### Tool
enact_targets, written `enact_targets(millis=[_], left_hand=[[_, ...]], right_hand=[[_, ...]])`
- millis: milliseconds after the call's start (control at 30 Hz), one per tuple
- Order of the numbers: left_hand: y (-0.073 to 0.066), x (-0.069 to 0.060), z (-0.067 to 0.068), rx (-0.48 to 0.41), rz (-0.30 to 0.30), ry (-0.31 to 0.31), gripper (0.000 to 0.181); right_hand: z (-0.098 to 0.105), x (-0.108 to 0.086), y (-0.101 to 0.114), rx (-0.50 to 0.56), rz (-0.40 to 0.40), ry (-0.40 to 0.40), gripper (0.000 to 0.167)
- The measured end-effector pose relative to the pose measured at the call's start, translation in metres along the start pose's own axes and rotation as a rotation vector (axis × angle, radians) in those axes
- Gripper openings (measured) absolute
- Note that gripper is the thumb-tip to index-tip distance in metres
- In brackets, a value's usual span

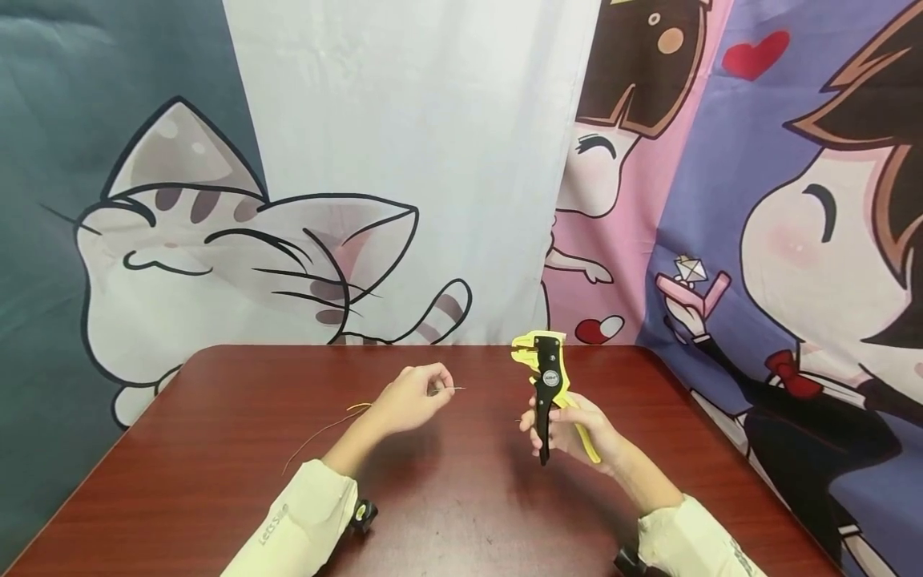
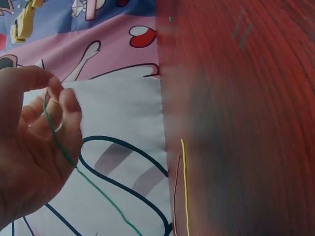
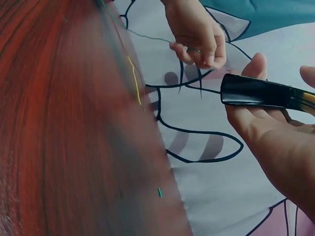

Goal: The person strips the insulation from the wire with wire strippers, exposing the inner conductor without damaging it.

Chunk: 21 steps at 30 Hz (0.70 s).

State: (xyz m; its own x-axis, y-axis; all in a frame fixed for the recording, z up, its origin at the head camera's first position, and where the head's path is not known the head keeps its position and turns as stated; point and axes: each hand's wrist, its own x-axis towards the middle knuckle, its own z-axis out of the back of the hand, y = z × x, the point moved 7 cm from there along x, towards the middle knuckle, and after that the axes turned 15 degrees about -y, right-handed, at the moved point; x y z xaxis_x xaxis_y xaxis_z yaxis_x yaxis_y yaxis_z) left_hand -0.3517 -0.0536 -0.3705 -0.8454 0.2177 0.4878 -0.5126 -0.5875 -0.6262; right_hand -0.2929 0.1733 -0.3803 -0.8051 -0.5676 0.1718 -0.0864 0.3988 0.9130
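Though thin, 1 grn wire [image 2: 75, 167] (L hand [image 1: 411, 398])

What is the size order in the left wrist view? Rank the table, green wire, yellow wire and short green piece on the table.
1. Table
2. Green wire
3. Yellow wire
4. Short green piece
The wires are ranked by visible length only; both run off the bottom edge.
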Motion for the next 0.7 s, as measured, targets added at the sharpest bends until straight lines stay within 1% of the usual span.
enact_targets(millis=[100,333,533,633,700], left_hand=[[0.004,-0.003,-0.002,0.063,0.038,0.029,0.006],[0.012,-0.011,-0.008,0.140,0.092,0.095,0.010],[0.019,-0.016,-0.013,0.226,0.103,0.125,0.011],[0.020,-0.018,-0.015,0.252,0.105,0.143,0.012],[0.019,-0.020,-0.018,0.262,0.099,0.166,0.013]], right_hand=[[-0.004,0.001,-0.003,0.002,0.003,0.011,0.038],[-0.011,0.005,-0.018,-0.017,-0.016,0.022,0.037],[-0.017,0.007,-0.025,-0.034,-0.038,0.026,0.035],[-0.018,0.009,-0.027,-0.044,-0.045,0.016,0.034],[-0.019,0.010,-0.028,-0.049,-0.049,0.004,0.033]])
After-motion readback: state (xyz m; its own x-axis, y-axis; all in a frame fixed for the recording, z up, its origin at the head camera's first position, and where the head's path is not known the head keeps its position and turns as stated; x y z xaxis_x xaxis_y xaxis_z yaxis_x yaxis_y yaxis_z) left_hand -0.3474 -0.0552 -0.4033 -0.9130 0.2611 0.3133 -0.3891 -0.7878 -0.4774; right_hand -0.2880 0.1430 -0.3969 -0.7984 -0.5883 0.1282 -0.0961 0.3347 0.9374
